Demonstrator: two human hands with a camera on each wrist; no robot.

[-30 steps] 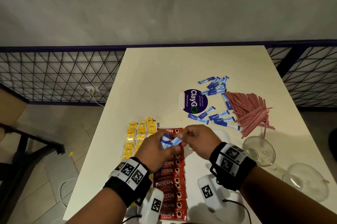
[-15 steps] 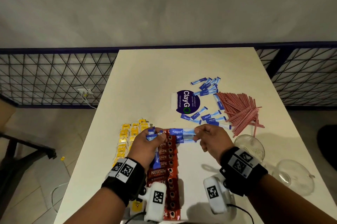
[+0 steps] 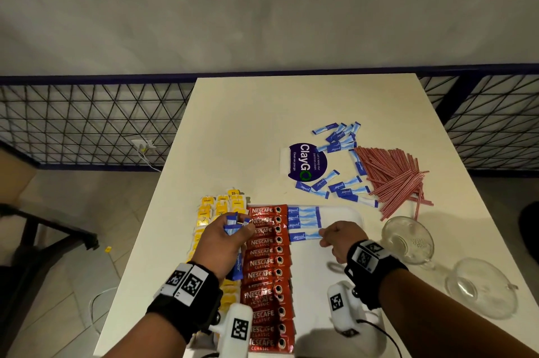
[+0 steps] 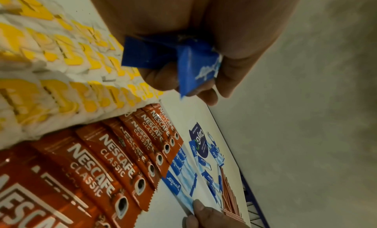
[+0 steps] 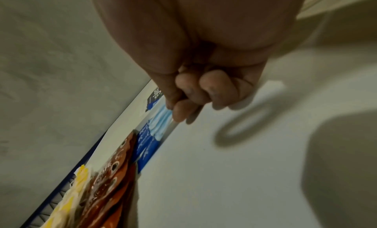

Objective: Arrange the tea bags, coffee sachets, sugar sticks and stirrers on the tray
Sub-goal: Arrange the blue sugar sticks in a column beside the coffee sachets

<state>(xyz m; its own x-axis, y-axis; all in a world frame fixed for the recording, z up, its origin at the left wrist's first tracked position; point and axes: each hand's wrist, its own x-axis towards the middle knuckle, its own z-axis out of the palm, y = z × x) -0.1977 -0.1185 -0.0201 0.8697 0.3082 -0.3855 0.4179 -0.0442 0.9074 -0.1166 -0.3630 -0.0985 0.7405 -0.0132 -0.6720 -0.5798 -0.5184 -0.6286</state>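
Tray (image 3: pixel 354 213), white and lower centre of the head view, carries the yellow tea bags (image 3: pixel 210 212) at its left, then the red coffee sachets (image 3: pixel 267 264), then four sugar sticks (image 3: pixel 303 222) laid in a row. Loose sugar sticks (image 3: pixel 338 185) and the red stirrers (image 3: pixel 392 179) lie on the table at right of centre. Sugar sticks look light, thin and limp, so an end pinch should suit them. Left hand (image 3: pixel 226 236), palm down over the sachets, clamps a bundle of sticks (image 4: pixel 173 57) in curled fingers. Right hand (image 3: pixel 338 238) pinches the nearest laid stick's (image 3: pixel 304 235) right end between thumb and forefinger.
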